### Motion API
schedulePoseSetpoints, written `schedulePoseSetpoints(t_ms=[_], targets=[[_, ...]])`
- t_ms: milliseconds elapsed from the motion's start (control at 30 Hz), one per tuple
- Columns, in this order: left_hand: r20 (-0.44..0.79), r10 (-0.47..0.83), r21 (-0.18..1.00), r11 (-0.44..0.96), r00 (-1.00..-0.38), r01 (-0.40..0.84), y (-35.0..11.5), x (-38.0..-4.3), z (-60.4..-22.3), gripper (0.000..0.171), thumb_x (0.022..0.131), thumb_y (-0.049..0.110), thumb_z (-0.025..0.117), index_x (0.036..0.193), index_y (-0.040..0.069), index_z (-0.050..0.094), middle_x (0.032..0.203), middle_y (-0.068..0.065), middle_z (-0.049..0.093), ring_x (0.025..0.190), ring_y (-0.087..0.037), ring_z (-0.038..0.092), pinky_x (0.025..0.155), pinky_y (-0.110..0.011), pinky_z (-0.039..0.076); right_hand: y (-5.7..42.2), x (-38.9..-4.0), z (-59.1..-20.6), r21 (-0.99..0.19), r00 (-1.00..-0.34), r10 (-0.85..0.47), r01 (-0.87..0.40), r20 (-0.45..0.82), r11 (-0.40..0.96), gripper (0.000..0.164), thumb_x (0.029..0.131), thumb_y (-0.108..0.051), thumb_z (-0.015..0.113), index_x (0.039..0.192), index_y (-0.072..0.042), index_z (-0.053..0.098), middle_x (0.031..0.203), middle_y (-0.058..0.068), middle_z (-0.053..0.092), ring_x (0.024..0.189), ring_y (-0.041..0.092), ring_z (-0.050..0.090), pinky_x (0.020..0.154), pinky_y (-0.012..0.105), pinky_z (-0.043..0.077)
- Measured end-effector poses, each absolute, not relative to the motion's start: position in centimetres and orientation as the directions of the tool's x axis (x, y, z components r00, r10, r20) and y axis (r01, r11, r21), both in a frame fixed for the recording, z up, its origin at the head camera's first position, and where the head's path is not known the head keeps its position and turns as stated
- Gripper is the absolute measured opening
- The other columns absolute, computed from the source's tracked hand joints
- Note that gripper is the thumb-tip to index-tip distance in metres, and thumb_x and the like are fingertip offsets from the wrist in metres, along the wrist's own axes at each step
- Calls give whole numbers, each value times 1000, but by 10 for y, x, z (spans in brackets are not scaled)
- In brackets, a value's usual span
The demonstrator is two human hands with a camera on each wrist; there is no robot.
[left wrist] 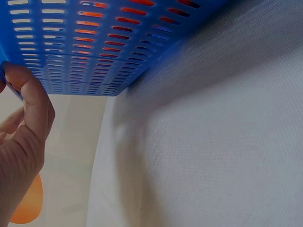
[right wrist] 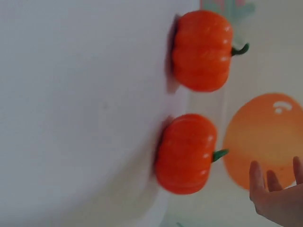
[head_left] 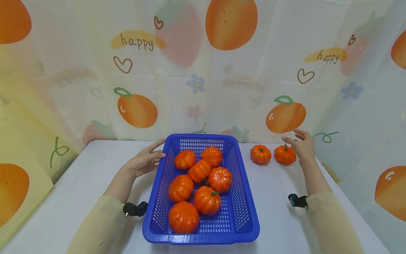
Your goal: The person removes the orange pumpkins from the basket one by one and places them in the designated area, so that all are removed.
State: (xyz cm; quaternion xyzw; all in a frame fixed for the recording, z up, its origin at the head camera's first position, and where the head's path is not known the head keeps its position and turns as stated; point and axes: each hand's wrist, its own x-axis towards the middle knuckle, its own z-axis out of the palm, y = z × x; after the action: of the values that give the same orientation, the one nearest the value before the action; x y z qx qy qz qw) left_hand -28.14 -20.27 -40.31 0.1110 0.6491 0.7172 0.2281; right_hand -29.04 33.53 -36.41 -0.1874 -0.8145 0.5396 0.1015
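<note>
A blue plastic basket (head_left: 201,238) with slotted walls sits in the middle of the white table, holding several small orange pumpkins (head_left: 184,217). At its left rim, my left hand (head_left: 146,159) holds the edge with bent fingers, which also show beside the blue wall in the left wrist view. Two more pumpkins lie on the table right of the basket: one nearer it (head_left: 260,154), one farther right (head_left: 285,154) with a green stem standing up. My right hand (head_left: 302,144) hovers just above and right of that farther pumpkin, fingers spread and apart from it in the right wrist view.
Behind the white table (head_left: 272,208) hangs a pale curtain (head_left: 222,95) printed with fruit, hearts and flowers. It also runs along the left and right sides. Dark straps with small devices (head_left: 135,209) sit at both wrists.
</note>
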Motion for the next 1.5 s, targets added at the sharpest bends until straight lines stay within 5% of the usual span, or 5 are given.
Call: schedulePoseSetpoints(t_ms=[300,667,1033,1500], targets=[[-135,475,982,-56,-869,-183,-202,-280,-401,74,101,9,49,160,20,7,122,1,66,99,-10,72,88,-29,60,296,-278,-335,-912,-981,174,-9,87,410,78,90,-41,69,153,-15,31,161,15,29,144,37,36,118,54,36],[-134,477,981,-57,-869,-183,-203,-281,-403,74,101,9,49,160,20,7,123,1,66,100,-10,71,88,-29,60,248,-255,-312,-899,-977,-115,-210,179,383,67,90,-24,70,148,-12,39,156,15,37,142,36,40,112,61,40],[-130,477,982,-56,-869,-178,-203,-281,-403,75,101,9,50,160,20,6,122,1,66,100,-10,71,89,-30,60,208,-238,-316,-889,-891,-407,-342,204,304,63,86,-13,72,143,-17,45,152,10,43,139,41,44,106,60,46],[-126,483,981,-69,-866,-181,-203,-282,-404,74,101,8,49,160,20,6,121,1,67,98,-10,72,88,-29,60,165,-215,-338,-921,-741,-671,-281,30,268,66,83,-16,75,142,-11,46,150,10,45,135,42,45,107,57,47]])
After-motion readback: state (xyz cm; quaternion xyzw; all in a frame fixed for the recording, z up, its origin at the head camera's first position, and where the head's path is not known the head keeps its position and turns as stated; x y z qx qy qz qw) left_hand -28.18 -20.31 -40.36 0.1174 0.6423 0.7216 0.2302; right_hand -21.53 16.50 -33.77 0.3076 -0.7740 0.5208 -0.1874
